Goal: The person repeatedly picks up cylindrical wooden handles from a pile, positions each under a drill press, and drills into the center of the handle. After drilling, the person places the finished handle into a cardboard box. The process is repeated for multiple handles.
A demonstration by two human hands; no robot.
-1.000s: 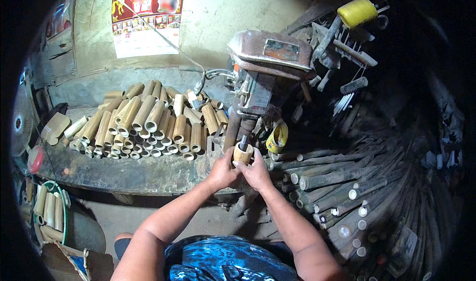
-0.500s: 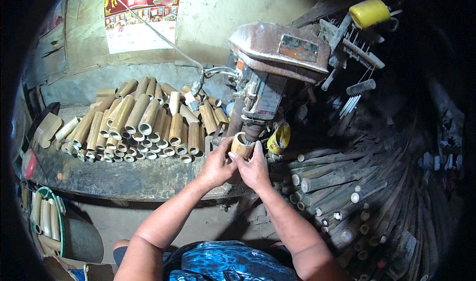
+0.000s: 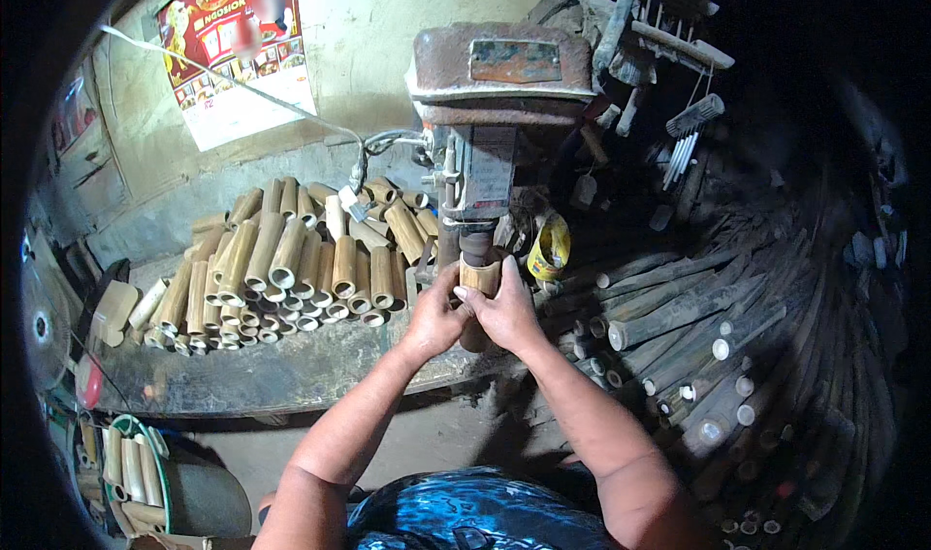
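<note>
Both my hands grip a short bamboo tube [image 3: 478,278] beneath the drill press [image 3: 499,84]. My left hand [image 3: 435,315] wraps its left side and my right hand [image 3: 508,309] its right side, thumbs close together at the front. The tube stands nearly upright, its upper end right at the dark drill chuck [image 3: 476,247]. Any bit below the chuck is hidden by the tube, and so is the tube's lower end, behind my hands. To the left of my hands, a pile of cut bamboo tubes [image 3: 288,254] lies on the wooden bench.
The worn bench [image 3: 242,380] runs leftward from the press. A yellow container [image 3: 550,247] hangs right of the chuck. Long bamboo poles [image 3: 669,312] crowd the right side. At lower left stands a green-rimmed bin [image 3: 199,482] with tubes. A cable [image 3: 242,86] crosses the wall.
The bamboo tube has gone from tilted, with its mouth showing beside the bit, to nearly upright under the chuck. Both hands keep hold of it. The whole view has shifted and turned slightly.
</note>
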